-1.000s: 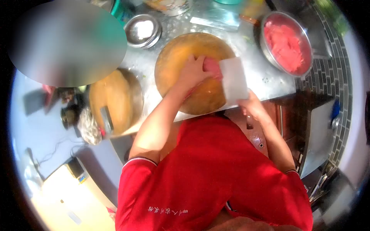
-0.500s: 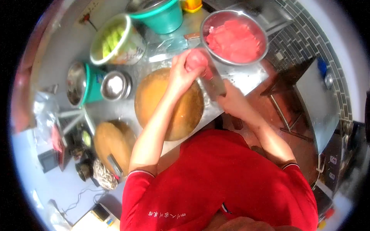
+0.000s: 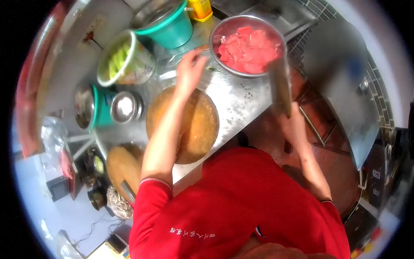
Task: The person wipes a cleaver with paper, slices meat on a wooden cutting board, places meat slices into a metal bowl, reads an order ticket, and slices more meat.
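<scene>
My left hand (image 3: 191,71) hovers past the far edge of a round wooden chopping board (image 3: 200,121), fingers apart and nothing in them. Just beyond its fingertips lies a wooden knife handle (image 3: 202,47). My right hand (image 3: 294,127) is closed round the handle of a cleaver (image 3: 280,88), slightly blurred, its broad blade pointing up and away beside the table's right edge. The blade tip overlaps the near-right rim of a steel bowl (image 3: 213,51); I cannot tell whether they touch. Sliced pink meat (image 3: 249,49) fills that bowl.
A white bucket (image 3: 144,71) of green vegetable pieces (image 3: 118,60) and a teal basin (image 3: 172,32) stand at the back left, near a yellow container (image 3: 201,9). Small steel bowls (image 3: 125,108) sit left of the board. Another round board (image 3: 120,164) leans lower left.
The lump of pink meat has left my left hand, which is now empty, and the meat in the bowl looks fuller. My right hand has swung the cleaver to the right, off the table.
</scene>
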Demonstrator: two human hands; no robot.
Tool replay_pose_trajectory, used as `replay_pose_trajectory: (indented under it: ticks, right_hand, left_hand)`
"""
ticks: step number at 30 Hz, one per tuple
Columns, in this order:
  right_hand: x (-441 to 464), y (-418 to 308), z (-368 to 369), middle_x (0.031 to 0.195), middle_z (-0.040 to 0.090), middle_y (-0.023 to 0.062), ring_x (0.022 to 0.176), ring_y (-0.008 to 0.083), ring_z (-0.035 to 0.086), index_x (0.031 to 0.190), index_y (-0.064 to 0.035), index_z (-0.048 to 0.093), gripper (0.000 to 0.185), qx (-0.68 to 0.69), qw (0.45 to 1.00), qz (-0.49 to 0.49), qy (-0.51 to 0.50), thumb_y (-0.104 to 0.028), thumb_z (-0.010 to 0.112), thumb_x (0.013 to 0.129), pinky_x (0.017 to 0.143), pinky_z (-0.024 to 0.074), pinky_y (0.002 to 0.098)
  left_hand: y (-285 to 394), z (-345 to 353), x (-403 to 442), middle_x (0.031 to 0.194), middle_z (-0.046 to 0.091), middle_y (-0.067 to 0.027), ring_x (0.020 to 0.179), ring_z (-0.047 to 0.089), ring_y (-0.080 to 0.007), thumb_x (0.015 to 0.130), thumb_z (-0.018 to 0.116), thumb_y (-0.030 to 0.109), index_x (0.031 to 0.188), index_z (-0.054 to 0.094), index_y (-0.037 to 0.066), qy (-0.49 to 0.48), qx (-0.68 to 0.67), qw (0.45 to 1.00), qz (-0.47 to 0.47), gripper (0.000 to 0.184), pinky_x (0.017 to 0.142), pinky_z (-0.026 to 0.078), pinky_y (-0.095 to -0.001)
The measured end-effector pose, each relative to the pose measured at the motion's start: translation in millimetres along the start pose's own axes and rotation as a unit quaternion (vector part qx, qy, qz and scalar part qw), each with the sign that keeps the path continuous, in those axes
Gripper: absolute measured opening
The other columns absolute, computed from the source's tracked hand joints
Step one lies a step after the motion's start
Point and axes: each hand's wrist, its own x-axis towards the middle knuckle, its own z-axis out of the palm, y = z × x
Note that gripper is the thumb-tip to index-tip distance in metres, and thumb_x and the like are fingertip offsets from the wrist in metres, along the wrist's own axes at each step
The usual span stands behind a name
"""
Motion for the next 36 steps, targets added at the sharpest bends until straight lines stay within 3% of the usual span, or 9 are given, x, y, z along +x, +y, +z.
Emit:
replay_pose_trajectory:
  ticks: [3, 4, 9, 13, 16, 19, 25, 31, 36]
  right_hand:
    - [-12.9, -0.9, 32.6, 0.091, 0.067, 0.0347, 0.087, 0.0542, 0.067, 0.120, -0.0004, 0.047, 0.031, 0.004, 0.989, 0.007, -0.149, -0.006, 0.059, 0.092, 0.074, 0.0529, 0.0583]
    - [-12.4, -4.9, 47.9, 0.091, 0.067, 0.0337, 0.087, 0.0535, 0.067, 0.119, 0.0006, 0.047, 0.030, -0.006, 0.982, -0.035, -0.184, -0.006, 0.058, 0.093, 0.075, 0.0530, 0.0587]
    - [-0.5, -61.6, 116.8, 0.087, 0.066, 0.0303, 0.083, 0.0495, 0.068, 0.114, 0.0049, 0.047, 0.025, -0.074, 0.910, -0.156, -0.378, -0.004, 0.054, 0.092, 0.075, 0.0538, 0.0582]
    - [-2.2, -99.1, 173.7, 0.082, 0.065, 0.0288, 0.073, 0.0468, 0.068, 0.110, 0.0058, 0.047, 0.021, -0.087, 0.879, -0.245, -0.400, -0.001, 0.053, 0.092, 0.065, 0.0535, 0.0556]
    - [-5.2, -151.5, 194.7, 0.079, 0.065, 0.0268, 0.070, 0.0457, 0.068, 0.109, 0.0045, 0.047, 0.018, -0.159, 0.850, -0.221, -0.451, 0.003, 0.051, 0.092, 0.065, 0.0546, 0.0544]
    - [-12.1, -138.8, 227.1, 0.083, 0.064, 0.0282, 0.071, 0.0445, 0.069, 0.112, 0.0049, 0.047, 0.020, -0.113, 0.851, -0.291, -0.423, 0.004, 0.051, 0.092, 0.065, 0.0555, 0.0543]
    - [-16.2, -168.3, 228.8, 0.104, 0.064, 0.0337, 0.072, 0.0443, 0.070, 0.116, 0.0047, 0.049, 0.023, -0.262, 0.802, -0.181, -0.506, 0.004, 0.049, 0.093, 0.059, 0.0590, 0.0491]
    - [-42.0, -188.7, 190.9, 0.102, 0.066, 0.0246, 0.069, 0.0360, 0.073, 0.113, 0.0022, 0.052, 0.023, -0.231, 0.807, -0.351, -0.414, -0.001, 0.053, 0.090, 0.056, 0.0602, 0.0445]
    - [-42.0, -188.6, 188.5, 0.095, 0.068, 0.0176, 0.066, 0.0300, 0.073, 0.099, -0.0042, 0.052, 0.014, -0.244, 0.827, -0.316, -0.396, -0.003, 0.058, 0.086, 0.053, 0.0584, 0.0402]
  left_hand:
    - [-30.5, -70.4, -81.1, 0.101, 0.071, -0.0053, 0.093, 0.062, -0.0126, 0.100, 0.069, 0.019, 0.114, 0.069, 0.000, 0.081, 0.018, 0.991, -0.106, 0.024, 0.087, 0.051, -0.0284]
    - [-58.2, -91.3, -109.7, 0.102, 0.073, -0.0125, 0.096, 0.066, -0.0173, 0.099, 0.068, 0.021, 0.113, 0.069, 0.002, 0.113, 0.021, 0.982, -0.149, 0.023, 0.089, 0.052, -0.0325]
    - [-71.1, -143.2, -237.7, 0.100, 0.070, -0.0140, 0.095, 0.065, -0.0213, 0.100, 0.066, 0.016, 0.107, 0.068, -0.001, 0.242, 0.093, 0.939, -0.228, 0.019, 0.088, 0.052, -0.0348]
    - [-66.9, -133.9, -284.5, 0.099, 0.067, -0.0187, 0.094, 0.064, -0.0377, 0.091, 0.072, 0.008, 0.098, 0.069, 0.002, 0.205, 0.202, 0.949, -0.126, 0.010, 0.085, 0.052, -0.0452]
    - [-78.3, -122.2, -292.0, 0.104, 0.065, -0.0146, 0.100, 0.061, -0.0354, 0.089, 0.075, 0.008, 0.100, 0.071, 0.004, 0.158, 0.229, 0.959, -0.061, 0.013, 0.088, 0.050, -0.0437]
    - [-91.2, -118.9, -293.3, 0.109, 0.064, -0.0142, 0.103, 0.059, -0.0359, 0.086, 0.077, 0.007, 0.104, 0.073, 0.007, 0.116, 0.213, 0.969, -0.052, 0.018, 0.088, 0.050, -0.0439]
    - [-113.3, -118.7, -281.5, 0.112, 0.063, -0.0134, 0.102, 0.058, -0.0356, 0.078, 0.079, 0.009, 0.104, 0.074, 0.013, 0.088, 0.191, 0.977, -0.032, 0.026, 0.086, 0.049, -0.0453]
    - [-122.9, -121.2, -276.4, 0.115, 0.062, -0.0131, 0.102, 0.058, -0.0364, 0.073, 0.083, 0.012, 0.106, 0.076, 0.018, 0.029, 0.146, 0.988, -0.038, 0.034, 0.086, 0.049, -0.0473]
    - [-125.2, -117.3, -281.6, 0.118, 0.063, -0.0130, 0.105, 0.058, -0.0376, 0.071, 0.085, 0.014, 0.106, 0.076, 0.018, 0.012, 0.168, 0.983, -0.073, 0.036, 0.087, 0.049, -0.0473]
